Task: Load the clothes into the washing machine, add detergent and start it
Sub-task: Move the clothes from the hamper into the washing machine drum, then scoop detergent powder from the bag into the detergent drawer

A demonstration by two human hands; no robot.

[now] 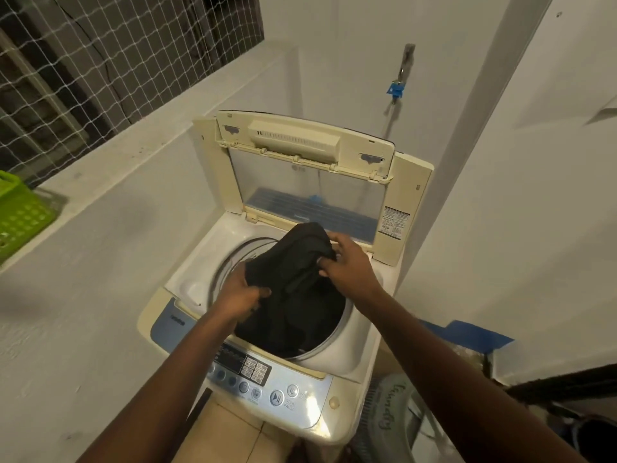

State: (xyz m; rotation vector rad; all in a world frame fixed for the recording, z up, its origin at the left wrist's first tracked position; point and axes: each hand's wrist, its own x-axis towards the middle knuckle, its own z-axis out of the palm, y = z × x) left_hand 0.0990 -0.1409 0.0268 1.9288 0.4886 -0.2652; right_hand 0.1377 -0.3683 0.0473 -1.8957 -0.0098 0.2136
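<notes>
Loading is underway: dark clothes (293,289) are gripped by both hands, left hand (242,295) and right hand (347,265), above the washing machine (334,359) drum; release downward is needed next.

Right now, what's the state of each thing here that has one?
Lid: open, standing upright at the back.
Drum: uncovered, dark clothes inside.
Black garment: bunched, held over the drum, lower part inside.
Left hand: grips the garment's near-left edge.
Right hand: grips the garment's far-right edge.
Control panel: no lit display visible.
Tap: cannot tell whether on.
</notes>
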